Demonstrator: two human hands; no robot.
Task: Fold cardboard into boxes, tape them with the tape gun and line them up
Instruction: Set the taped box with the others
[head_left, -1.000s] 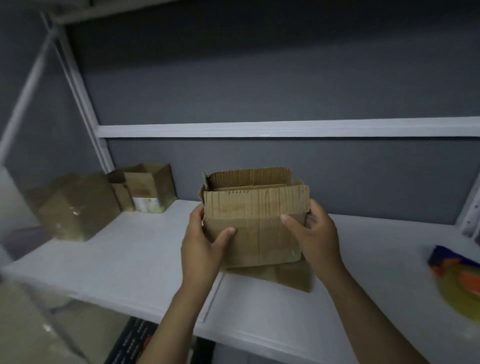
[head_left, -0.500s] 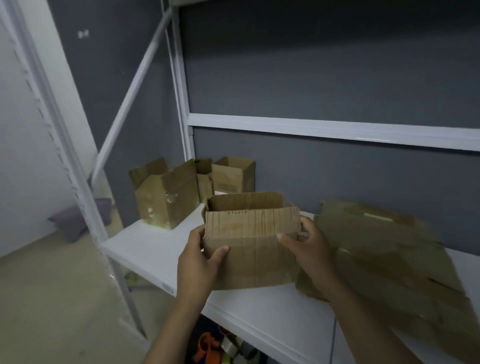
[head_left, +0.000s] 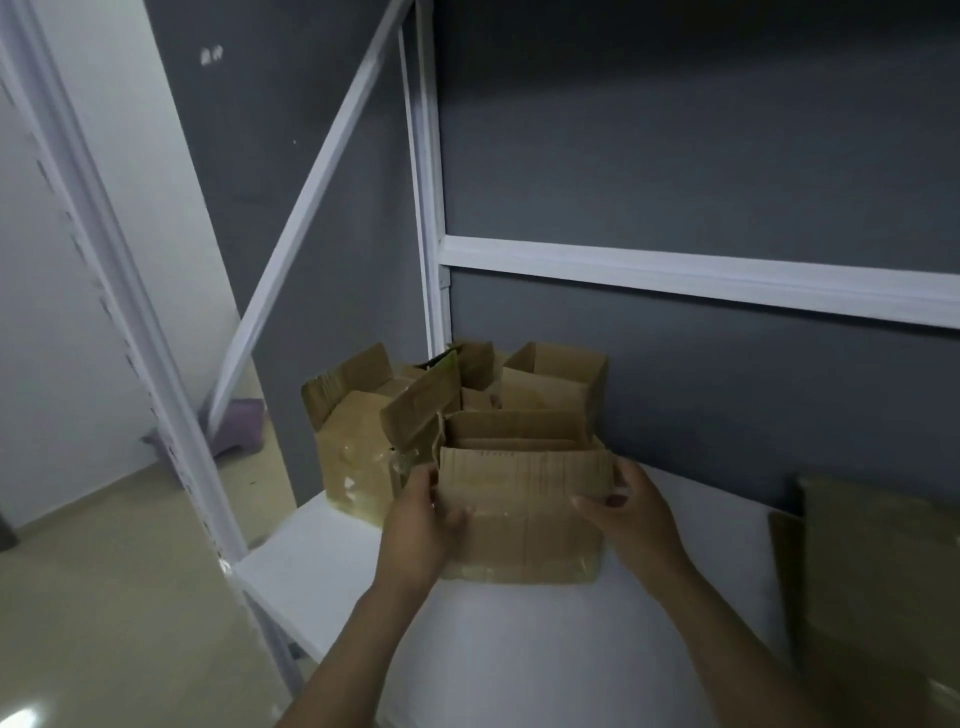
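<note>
My left hand and right hand, fingers curled, clasp the cardboard box by its sides; it looks light and easily dented.

Storage or packing room. You face a white metal rack with slotted uprights, a diagonal brace and a cross-beam, set against a bare grey wall. Open cardboard boxes crowd the far left corner of its white shelf; flattened cardboard lies at the right. Beside the rack you see a glossy beige floor and a plain white wall.
</note>
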